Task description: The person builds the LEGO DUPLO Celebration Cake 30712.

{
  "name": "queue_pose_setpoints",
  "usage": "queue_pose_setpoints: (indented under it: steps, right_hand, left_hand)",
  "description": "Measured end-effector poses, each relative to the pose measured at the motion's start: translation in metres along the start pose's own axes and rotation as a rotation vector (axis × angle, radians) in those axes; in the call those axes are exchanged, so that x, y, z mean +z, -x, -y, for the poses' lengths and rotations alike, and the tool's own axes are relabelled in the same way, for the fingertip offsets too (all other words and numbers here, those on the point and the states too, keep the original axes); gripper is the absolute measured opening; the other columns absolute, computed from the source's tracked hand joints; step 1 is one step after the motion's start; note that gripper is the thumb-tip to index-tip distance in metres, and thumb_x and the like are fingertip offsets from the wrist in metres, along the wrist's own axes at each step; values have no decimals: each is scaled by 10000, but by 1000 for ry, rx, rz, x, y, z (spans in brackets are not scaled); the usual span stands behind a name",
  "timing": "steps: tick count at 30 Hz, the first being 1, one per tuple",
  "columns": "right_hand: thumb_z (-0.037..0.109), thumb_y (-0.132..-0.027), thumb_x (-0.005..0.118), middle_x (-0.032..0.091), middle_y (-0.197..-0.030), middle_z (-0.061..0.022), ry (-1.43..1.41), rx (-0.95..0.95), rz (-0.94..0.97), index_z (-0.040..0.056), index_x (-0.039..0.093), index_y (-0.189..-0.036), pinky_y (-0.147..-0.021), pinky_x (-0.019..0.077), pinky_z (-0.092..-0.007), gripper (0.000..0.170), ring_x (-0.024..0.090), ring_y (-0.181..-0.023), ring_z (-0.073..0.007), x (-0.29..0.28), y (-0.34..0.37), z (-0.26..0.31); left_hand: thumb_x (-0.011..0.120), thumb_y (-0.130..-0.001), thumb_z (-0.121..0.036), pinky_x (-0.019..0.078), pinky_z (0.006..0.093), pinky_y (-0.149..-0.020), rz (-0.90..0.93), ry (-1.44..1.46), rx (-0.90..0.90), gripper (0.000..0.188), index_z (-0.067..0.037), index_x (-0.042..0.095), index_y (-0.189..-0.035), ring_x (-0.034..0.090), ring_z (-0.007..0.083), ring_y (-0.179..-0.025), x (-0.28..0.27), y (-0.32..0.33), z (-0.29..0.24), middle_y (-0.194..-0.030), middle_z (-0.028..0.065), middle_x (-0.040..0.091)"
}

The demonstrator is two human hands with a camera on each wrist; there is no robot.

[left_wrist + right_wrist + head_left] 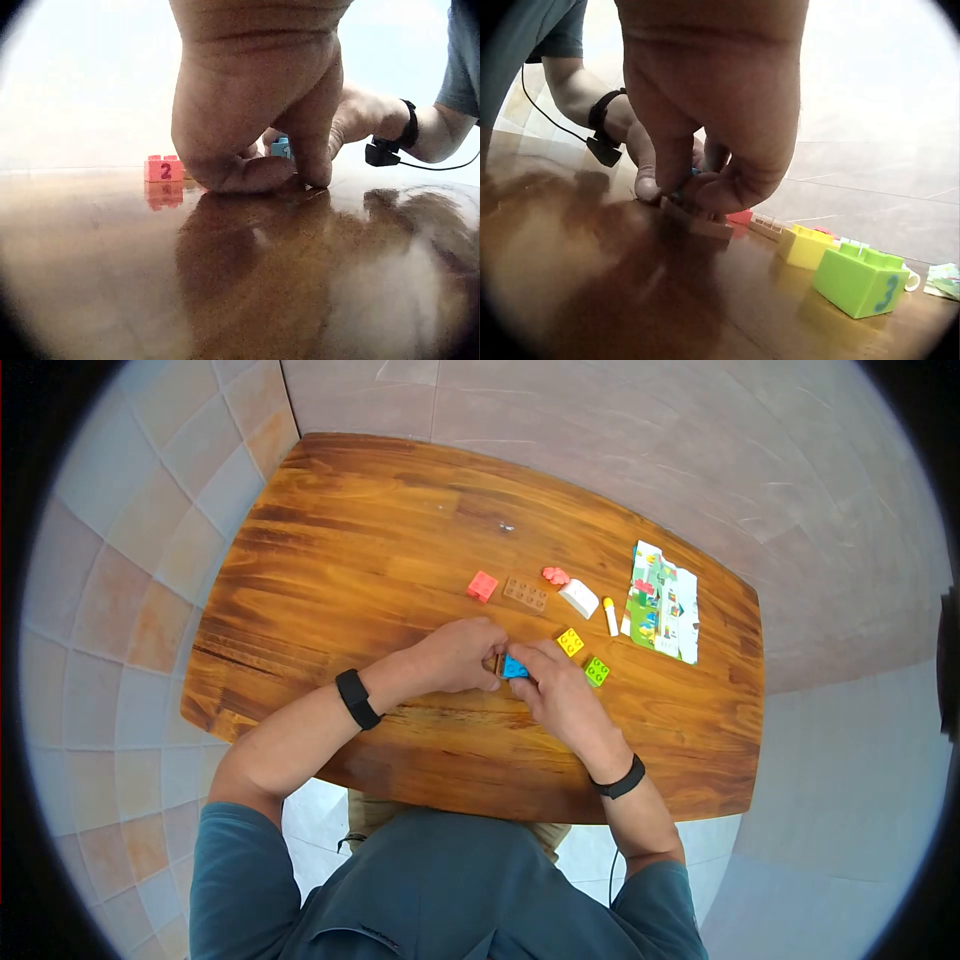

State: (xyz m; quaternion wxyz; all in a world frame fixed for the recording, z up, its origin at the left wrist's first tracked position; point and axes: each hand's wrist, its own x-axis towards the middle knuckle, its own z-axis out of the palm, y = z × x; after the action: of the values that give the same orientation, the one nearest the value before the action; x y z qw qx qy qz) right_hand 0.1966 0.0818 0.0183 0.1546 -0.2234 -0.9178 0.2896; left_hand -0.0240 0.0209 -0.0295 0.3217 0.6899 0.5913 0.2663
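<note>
A blue brick (514, 667) is pinched between the thumb and fingers of my right hand (560, 698). It sits on a flat brown piece (697, 223), low over the table in the right wrist view. My left hand (458, 656) grips the brown piece at its left end with curled fingers. In the left wrist view the blue brick (282, 148) shows a number 1 behind the left hand (259, 112), and its lower part is hidden. The right hand (712, 112) covers much of both pieces in the right wrist view.
Beyond the hands lie a red brick (482, 586), a brown studded plate (525, 594), a pink piece (555, 575), a white curved piece (579, 599) and a white-yellow stick (611, 617). Yellow (570, 642) and green (597, 671) bricks sit right, near a printed sheet (662, 603).
</note>
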Motion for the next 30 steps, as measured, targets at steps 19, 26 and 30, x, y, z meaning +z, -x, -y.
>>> queue_pose_setpoints:
  steps: [19, 26, 30]
  right_hand:
    - [-5, -893, 726, 667, -1292, -208, -67, 101, 9, 6, 670, -1308, -928, 584, -456, 419, 687, -1118, -405, -33, -21, -2]
    - [-1, -876, 716, 673, -1346, -175, 304, -281, -57, 64, 701, -1274, -911, 579, -482, 403, 676, -1113, -415, -18, -108, -23]
    - [13, -859, 727, 684, -1320, -140, 375, -327, 19, 76, 709, -1220, -905, 575, -468, 368, 678, -1113, -394, 2, -130, -28]
  left_hand:
    - [841, -822, -299, 566, 468, -890, -20, -81, 70, 415, -65, 667, -1118, 664, 361, -1063, 4, 5, -4, -1067, 140, 674]
    - [797, -847, -349, 575, 474, -895, 23, -153, 11, 457, -77, 669, -1191, 679, 345, -1053, 1, 4, -18, -1158, 147, 655]
    - [786, -857, -354, 580, 479, -893, 48, -126, -43, 459, -95, 672, -1217, 697, 346, -1022, 2, 4, -16, -1211, 152, 649]
